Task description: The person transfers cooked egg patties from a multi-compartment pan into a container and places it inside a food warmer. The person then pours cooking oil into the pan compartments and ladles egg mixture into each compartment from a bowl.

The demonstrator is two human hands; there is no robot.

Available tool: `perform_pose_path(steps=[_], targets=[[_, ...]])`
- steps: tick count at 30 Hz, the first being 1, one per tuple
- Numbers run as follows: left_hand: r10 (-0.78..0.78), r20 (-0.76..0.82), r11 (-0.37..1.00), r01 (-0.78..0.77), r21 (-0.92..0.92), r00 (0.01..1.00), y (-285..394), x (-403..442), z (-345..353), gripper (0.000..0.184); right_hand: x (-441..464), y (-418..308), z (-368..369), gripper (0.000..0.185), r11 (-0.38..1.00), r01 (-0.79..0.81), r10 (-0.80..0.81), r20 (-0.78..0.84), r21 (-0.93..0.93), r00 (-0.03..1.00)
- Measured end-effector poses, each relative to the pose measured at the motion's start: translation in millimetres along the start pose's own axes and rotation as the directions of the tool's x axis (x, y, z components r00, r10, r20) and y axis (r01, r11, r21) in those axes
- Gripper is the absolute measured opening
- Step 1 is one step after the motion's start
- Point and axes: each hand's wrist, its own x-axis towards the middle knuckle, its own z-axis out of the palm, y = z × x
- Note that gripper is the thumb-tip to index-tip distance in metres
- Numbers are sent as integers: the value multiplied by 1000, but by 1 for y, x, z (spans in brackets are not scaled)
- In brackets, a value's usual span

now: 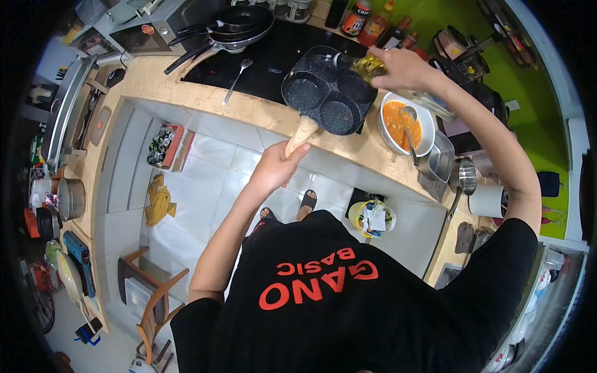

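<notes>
My left hand [278, 165] is closed around the wooden handle [301, 135] of a dark speckled pan [320, 93] with several round wells, which sits on the black cooktop [267, 68]. In my right hand [401, 67] is an oil bottle [368, 66] with yellow-green contents. It is tipped nearly level, its neck over the far part of the pan. Whether liquid is coming out I cannot tell. Right of the pan, below my right forearm, stands a white bowl [427, 144] of orange, lumpy mixture [398, 121] with a ladle or spoon [410, 140] in it.
Stacked frying pans [239, 28] and a metal spoon [237, 81] lie at the cooktop's left. Sauce bottles [373, 28] line the back wall. A metal tray [437, 155] and small saucepan [463, 175] are at right. A bin [375, 219] and chair [149, 298] stand below.
</notes>
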Motion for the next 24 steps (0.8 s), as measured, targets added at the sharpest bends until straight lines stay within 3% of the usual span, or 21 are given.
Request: perform_pose_path(steps=[1,6,10,13,17,24], targets=[[1,1,1000,-1,4,1000,2,0,0,43,3,0,5,72,998,64,-63,-46,26,997],[-40,-49,999,40,-4,998,1,-5,-3,42,23,9,8,72,995,86,-82,-94,41,992],[-41,-41,999,41,-4,998,-4,-8,-7,42,19,-6,14,71,994,89,-87,-31,60,996],[-14,-61,999,12,-34,998,-4,-4,-10,43,35,-5,20,71,996,56,-47,-125,65,991],[-45,-62,996,40,-78,997,-6,-7,-19,41,5,10,5,71,999,-18,22,-120,30,993],[-76,-83,994,69,-86,994,-11,0,-33,40,11,10,30,76,999,41,-41,13,-27,999]])
